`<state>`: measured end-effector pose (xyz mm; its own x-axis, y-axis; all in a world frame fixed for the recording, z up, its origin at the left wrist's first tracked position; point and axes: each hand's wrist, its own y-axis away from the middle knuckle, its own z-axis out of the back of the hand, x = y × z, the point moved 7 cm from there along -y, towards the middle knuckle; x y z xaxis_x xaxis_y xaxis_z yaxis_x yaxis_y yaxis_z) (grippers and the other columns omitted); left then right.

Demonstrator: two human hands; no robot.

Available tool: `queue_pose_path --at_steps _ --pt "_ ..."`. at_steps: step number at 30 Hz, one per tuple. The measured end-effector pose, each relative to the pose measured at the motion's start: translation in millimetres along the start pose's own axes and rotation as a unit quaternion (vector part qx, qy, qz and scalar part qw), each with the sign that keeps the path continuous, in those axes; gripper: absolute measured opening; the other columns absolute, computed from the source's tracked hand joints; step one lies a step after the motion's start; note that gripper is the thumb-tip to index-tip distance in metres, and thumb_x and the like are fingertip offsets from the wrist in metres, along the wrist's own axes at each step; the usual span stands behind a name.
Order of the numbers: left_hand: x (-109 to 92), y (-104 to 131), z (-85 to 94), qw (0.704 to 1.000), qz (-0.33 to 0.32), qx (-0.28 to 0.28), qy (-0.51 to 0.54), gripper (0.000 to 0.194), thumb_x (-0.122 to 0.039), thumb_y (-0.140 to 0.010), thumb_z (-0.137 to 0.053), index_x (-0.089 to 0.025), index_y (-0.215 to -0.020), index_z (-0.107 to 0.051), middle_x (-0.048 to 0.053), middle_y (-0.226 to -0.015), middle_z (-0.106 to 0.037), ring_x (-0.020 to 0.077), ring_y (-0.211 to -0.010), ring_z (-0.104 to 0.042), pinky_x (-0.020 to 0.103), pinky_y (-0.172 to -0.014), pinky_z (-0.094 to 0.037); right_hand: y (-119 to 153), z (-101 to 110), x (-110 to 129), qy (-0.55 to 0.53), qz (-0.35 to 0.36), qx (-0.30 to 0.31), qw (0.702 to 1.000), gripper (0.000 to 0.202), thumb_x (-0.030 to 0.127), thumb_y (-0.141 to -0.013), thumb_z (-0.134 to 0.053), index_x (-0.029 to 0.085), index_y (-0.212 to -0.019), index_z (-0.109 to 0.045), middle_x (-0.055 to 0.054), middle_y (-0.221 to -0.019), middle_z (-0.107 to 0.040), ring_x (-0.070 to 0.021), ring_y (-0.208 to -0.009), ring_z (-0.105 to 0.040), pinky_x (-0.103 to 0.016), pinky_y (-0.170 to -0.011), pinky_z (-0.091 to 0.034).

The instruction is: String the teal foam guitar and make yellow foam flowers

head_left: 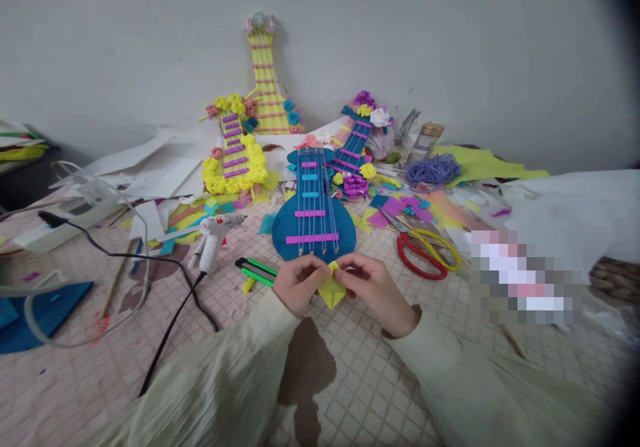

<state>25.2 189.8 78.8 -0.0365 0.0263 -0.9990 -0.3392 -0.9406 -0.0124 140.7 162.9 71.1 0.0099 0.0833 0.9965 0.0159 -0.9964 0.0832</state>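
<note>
Between my two hands is a small piece of folded yellow paper [332, 292], pinched near its top edge from both sides. My left hand [300, 284] grips its left side with thumb and fingers together. On the right side, my right hand [367, 287] pinches it the same way. Just beyond my fingertips lies a blue paper guitar [283, 227] with strings and pink and light-blue strips. Left of my left hand is a green and black utility knife [257, 272]. Red and yellow-handled scissors [423, 260] rest to the right.
A white hot glue gun [213, 240] with a black cord stands at the left, near a power strip [70, 217]. Several decorated paper guitars [270, 80] lean at the back by the wall. Purple string [433, 168], a glass jar [429, 139] and paper scraps [403, 208] lie at the right.
</note>
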Motion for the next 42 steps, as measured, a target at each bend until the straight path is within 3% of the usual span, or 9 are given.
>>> queue_pose_path --at_steps 19,42 --pt "-2.9 0.7 0.9 1.000 -0.007 -0.015 -0.012 0.017 -0.028 -0.064 -0.056 -0.013 -0.056 -0.057 -0.003 -0.048 -0.048 0.0067 -0.045 -0.041 0.018 -0.042 -0.032 1.4 -3.5 -0.2 -0.037 -0.012 0.014 0.999 0.019 0.035 -0.068 -0.063 0.018 -0.075 -0.058 0.004 -0.062 -0.050 -0.0076 -0.051 -0.046 -0.020 -0.042 -0.035" --pt "-7.0 2.8 1.6 0.993 -0.050 -0.008 -0.111 0.019 -0.029 -0.069 -0.052 -0.012 -0.061 -0.057 0.000 -0.054 -0.052 0.0095 -0.051 -0.046 0.020 -0.048 -0.036 0.7 -5.0 -1.6 -0.047 -0.020 0.025 0.998 0.024 0.038 -0.067 -0.065 0.017 -0.075 -0.057 0.004 -0.064 -0.049 -0.0067 -0.051 -0.045 -0.019 -0.041 -0.034"
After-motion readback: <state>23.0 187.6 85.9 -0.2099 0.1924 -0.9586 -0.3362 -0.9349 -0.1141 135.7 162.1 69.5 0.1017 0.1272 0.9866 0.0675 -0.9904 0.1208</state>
